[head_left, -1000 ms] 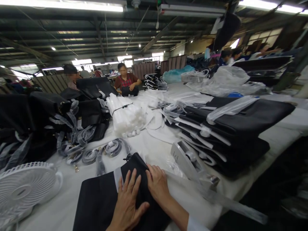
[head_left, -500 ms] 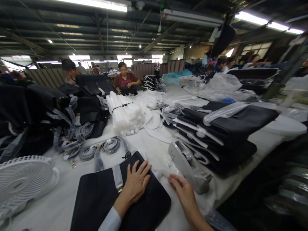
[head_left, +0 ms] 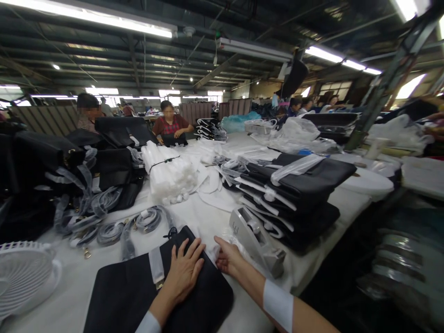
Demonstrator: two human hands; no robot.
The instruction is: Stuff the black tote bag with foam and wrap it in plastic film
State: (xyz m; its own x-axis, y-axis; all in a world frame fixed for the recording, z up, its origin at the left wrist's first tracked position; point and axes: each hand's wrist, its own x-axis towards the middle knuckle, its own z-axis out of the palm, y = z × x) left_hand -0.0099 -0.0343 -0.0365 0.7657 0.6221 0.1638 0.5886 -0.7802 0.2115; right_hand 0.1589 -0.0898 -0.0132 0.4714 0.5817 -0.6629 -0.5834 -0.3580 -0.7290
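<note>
A black bag [head_left: 128,291] lies flat in front of me, with a pale wrapped strap tab [head_left: 156,264] and a small metal clasp on its face. My left hand [head_left: 185,270] rests on the bag with its fingers spread. At the bag's right edge is my right hand [head_left: 227,256], index finger extended and the other fingers curled. Something whitish shows at those fingers; what it is I cannot make out. Just right of this hand stands a grey tape dispenser [head_left: 258,243]. Film-wrapped straps [head_left: 149,219] lie coiled beyond the bag.
Stacked black bags [head_left: 305,180] rise on the right. A bundle of white wrapped pieces [head_left: 169,173] sits mid-table. More black bags [head_left: 52,162] are piled left, near a white fan [head_left: 26,277]. A person [head_left: 169,125] works across the table.
My right hand has moved left and forward, from beside the tape dispenser to the bag's edge. My left hand stays on the bag. The view has turned slightly right.
</note>
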